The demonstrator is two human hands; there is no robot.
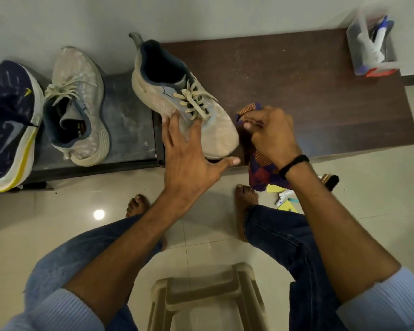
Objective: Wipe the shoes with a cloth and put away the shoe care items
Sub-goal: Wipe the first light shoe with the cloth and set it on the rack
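The dark wood-grain bench [308, 96] carries the shoe I am working on. That pale shoe [158, 91] is my landmark, and it sits at the bench's left end. Its long axis runs on a slant, with the heel away from me to the left and the toe towards me to the right. The upper is a dusty knit mesh with flat laces and a dark padded collar.

Left of it, on a lower dusty shelf [127, 120], sit its mate [79, 111] and, farther out, a navy shoe [7, 123] with a white and yellow sole.

My left hand [189, 149] lies on the pale shoe's near flank. Its fingers are straight and spread and the thumb stretches along under the toe, so it steadies the shoe without clasping it. My right hand [270, 134] is just right of the toe, its fingers curled and pinching a soft checked cloth [261, 173]. The cloth hangs down past the bench's front edge.

I judge the right hand the nearer to the toe. The wipe should go leftward from there, along the shoe's length towards the heel.

Well right of the shoe, at the bench's far corner, stands a clear plastic box [371, 48] of care items.
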